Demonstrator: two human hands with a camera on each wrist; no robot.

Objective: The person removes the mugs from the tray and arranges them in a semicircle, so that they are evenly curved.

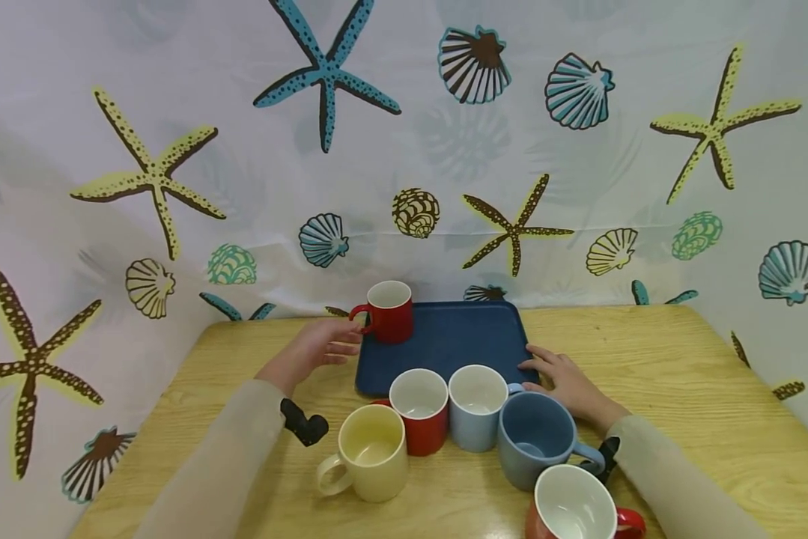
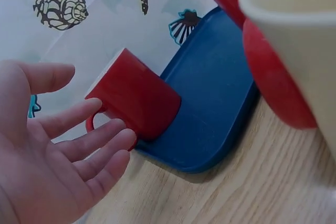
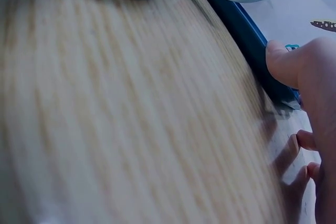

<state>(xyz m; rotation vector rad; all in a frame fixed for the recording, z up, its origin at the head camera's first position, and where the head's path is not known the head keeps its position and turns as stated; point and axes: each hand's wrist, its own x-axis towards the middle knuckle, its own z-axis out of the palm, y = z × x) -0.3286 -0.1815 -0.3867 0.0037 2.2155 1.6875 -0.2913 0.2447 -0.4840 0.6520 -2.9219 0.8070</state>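
Observation:
At the back of the table, a red mug [image 1: 393, 323] with a white inside stands upright on the left end of a dark blue tray [image 1: 471, 337]. My left hand [image 1: 316, 348] is beside this mug's handle, its fingers spread and loosely bent. In the left wrist view the fingertips [image 2: 118, 128] overlap the handle without curling round it. My right hand [image 1: 568, 382] lies at the tray's right edge with fingers extended. The right wrist view shows its thumb [image 3: 283, 64] against the tray rim, the other fingers lower beside the tray corner.
In front of the tray stand a yellow mug [image 1: 374, 464], a second red mug [image 1: 425, 430], a light blue mug [image 1: 474, 423] and a darker blue mug [image 1: 535, 449]. Another red mug [image 1: 572, 509] is nearest me. A printed cloth [image 1: 390, 165] hangs behind the wooden table [image 1: 666, 419].

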